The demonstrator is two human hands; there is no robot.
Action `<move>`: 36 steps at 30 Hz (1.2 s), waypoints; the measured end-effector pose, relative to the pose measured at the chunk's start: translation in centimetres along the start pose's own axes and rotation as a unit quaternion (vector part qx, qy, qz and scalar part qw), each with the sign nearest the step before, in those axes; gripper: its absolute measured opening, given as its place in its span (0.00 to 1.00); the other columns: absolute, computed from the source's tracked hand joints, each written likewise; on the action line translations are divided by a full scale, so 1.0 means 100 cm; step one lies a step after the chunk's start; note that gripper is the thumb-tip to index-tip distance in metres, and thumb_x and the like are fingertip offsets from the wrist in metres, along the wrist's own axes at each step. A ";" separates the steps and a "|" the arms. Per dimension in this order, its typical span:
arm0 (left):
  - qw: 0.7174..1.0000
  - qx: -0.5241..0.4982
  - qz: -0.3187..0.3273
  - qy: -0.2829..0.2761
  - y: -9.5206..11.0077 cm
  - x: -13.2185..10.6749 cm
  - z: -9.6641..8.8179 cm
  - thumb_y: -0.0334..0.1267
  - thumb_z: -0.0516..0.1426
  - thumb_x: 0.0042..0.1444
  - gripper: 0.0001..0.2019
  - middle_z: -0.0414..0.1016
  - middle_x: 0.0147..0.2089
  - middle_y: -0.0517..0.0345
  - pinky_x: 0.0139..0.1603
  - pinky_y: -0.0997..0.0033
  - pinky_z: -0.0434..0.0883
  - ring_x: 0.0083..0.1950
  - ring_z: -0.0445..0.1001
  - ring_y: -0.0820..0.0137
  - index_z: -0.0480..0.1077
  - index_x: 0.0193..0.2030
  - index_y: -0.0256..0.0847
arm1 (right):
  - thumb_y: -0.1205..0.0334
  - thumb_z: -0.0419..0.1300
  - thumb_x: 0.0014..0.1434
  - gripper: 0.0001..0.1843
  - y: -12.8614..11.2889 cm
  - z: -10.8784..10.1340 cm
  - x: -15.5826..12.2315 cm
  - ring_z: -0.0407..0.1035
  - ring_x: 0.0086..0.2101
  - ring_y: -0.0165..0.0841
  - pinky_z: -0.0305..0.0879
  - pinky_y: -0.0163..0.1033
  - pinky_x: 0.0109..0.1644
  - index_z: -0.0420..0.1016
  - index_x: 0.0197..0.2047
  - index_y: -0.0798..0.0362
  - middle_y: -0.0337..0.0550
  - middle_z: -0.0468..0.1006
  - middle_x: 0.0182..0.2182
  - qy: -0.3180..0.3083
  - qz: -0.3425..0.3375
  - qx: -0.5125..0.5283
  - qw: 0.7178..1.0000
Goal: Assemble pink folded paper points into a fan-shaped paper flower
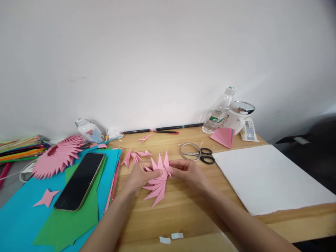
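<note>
My left hand (pixel 141 175) pinches a fan of folded pink paper pieces (pixel 158 187), its thumb lying across the joined points. At the fan's upper right end, my right hand (pixel 185 171) holds a single folded pink paper piece (pixel 166 162) between thumb and fingertips, touching the fan. Whether that piece is tucked into the fan cannot be seen. Several loose folded pink pieces (pixel 135 157) lie just beyond my left hand, and another pink piece (pixel 145 139) lies farther back. Black-handled scissors (pixel 206 155) and a roll of clear tape (pixel 181 150) rest beyond my right hand.
On the left, a phone (pixel 80 182) lies on green paper (pixel 70 227) over blue sheets (pixel 15 224), near a pink paper ring (pixel 59 155). At right are a white board (pixel 275 178), a water bottle (pixel 216 113) and a mug (pixel 237 117). Two tape strips (pixel 171 238) lie in front.
</note>
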State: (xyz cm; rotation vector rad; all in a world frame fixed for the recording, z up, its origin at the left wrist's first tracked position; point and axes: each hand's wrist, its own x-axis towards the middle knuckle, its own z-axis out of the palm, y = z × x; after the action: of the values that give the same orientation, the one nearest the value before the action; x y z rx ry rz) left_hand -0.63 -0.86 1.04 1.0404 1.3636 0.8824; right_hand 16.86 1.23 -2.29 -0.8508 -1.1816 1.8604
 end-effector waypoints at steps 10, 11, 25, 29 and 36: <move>1.000 -0.007 -0.017 -0.018 -0.003 0.004 -0.003 0.35 0.65 0.35 0.08 0.70 0.17 0.60 0.20 0.77 0.56 0.19 0.64 0.76 0.71 0.19 0.34 | 0.54 0.67 0.43 0.23 0.003 0.003 0.000 0.72 0.31 0.33 0.67 0.38 0.37 0.77 0.44 0.54 0.45 0.80 0.33 0.018 -0.007 -0.001 1.000; 1.000 -0.004 -0.014 -0.023 -0.003 0.003 -0.004 0.35 0.65 0.35 0.08 0.69 0.16 0.61 0.20 0.77 0.55 0.18 0.63 0.77 0.70 0.18 0.34 | 0.54 0.68 0.43 0.23 0.003 0.003 0.000 0.72 0.30 0.33 0.67 0.38 0.36 0.77 0.44 0.54 0.45 0.80 0.33 0.017 -0.005 -0.001 1.000; 1.000 -0.006 -0.007 -0.010 0.002 0.002 -0.002 0.34 0.65 0.34 0.08 0.64 0.14 0.66 0.19 0.78 0.52 0.17 0.57 0.80 0.69 0.16 0.35 | 0.51 0.68 0.42 0.21 0.001 0.009 0.000 0.74 0.33 0.36 0.69 0.47 0.46 0.80 0.39 0.53 0.44 0.80 0.31 0.020 0.008 0.068 0.997; 1.000 -0.024 -0.016 -0.006 0.001 0.002 -0.001 0.34 0.65 0.34 0.08 0.64 0.15 0.66 0.19 0.78 0.54 0.18 0.58 0.79 0.69 0.16 0.35 | 0.49 0.68 0.39 0.22 -0.001 0.010 0.000 0.73 0.32 0.37 0.69 0.47 0.44 0.80 0.37 0.54 0.44 0.80 0.30 0.040 0.006 0.053 0.998; 0.999 -0.041 -0.028 -0.013 -0.003 0.004 0.000 0.35 0.65 0.35 0.09 0.66 0.16 0.64 0.19 0.78 0.55 0.18 0.60 0.78 0.69 0.18 0.35 | 0.49 0.68 0.39 0.19 0.002 0.013 0.000 0.72 0.29 0.36 0.69 0.43 0.38 0.81 0.33 0.52 0.43 0.80 0.25 0.088 -0.020 -0.014 0.996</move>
State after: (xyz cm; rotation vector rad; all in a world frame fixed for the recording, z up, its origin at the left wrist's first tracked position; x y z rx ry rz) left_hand -0.64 -0.63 0.62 0.9429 1.3180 0.8726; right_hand 15.69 0.62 -1.99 -0.9780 -1.1081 1.7034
